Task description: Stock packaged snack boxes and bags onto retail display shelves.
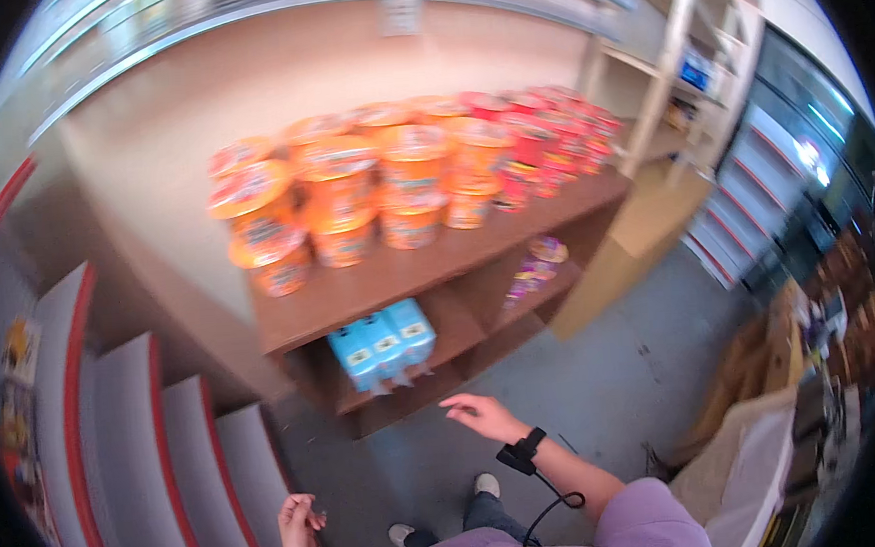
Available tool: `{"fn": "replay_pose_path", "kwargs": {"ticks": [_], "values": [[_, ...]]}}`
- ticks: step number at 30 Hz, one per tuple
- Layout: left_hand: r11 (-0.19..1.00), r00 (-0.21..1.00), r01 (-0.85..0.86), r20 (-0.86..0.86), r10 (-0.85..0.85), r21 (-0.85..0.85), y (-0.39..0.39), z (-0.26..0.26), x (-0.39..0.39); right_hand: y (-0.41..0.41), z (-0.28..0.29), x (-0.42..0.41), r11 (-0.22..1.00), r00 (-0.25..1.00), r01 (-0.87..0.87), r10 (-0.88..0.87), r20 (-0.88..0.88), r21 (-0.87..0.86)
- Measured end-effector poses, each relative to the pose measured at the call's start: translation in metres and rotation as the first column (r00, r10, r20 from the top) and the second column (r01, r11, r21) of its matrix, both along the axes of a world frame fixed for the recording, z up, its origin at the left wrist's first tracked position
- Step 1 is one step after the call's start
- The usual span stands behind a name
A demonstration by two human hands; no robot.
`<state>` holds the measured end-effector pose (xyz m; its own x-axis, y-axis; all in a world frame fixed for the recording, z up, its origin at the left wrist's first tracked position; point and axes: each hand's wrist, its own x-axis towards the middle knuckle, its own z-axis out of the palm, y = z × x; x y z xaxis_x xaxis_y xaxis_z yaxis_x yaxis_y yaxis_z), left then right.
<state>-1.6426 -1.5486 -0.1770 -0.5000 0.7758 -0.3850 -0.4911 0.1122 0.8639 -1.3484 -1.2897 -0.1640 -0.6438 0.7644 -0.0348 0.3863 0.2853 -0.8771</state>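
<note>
My right hand [484, 415] reaches out over the grey floor in front of the brown wooden shelf unit [378, 286], holding nothing, its fingers bent and slightly apart. Low on the left, my left hand [301, 534] is loosely curled beside the white shelves; whether anything small is in it cannot be made out. Orange instant-noodle cups [411, 185] stand stacked in rows on the unit's top. To their right are smaller red cups [549, 135], also stacked. Below, blue plastic packs [383, 344] sit on the lower shelf, apart from a group of purple packages [535, 271].
White shelves with red edges [157, 426] run along the left. A cardboard sheet or box [624, 251] stands at the unit's right end, near a pale shelving frame [656, 102]. Pale cloth-like material [741, 450] lies at lower right. A glass-fronted area [796, 124] is beyond.
</note>
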Motion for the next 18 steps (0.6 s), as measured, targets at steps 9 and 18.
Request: {"fn": "replay_pose_path", "kwargs": {"ticks": [9,18], "values": [[0.826,0.823,0.563,-0.074,-0.564,-0.036,0.165,0.04,0.189,-0.072,0.009,0.308,0.675,0.664,0.72,-0.738,-0.124,-0.16],[0.376,0.384,0.916,0.034,-0.923,-0.139,0.262,0.025,0.436,-0.089,0.025,0.529,0.436,0.402,0.871,-0.897,-0.183,-0.227]]}}
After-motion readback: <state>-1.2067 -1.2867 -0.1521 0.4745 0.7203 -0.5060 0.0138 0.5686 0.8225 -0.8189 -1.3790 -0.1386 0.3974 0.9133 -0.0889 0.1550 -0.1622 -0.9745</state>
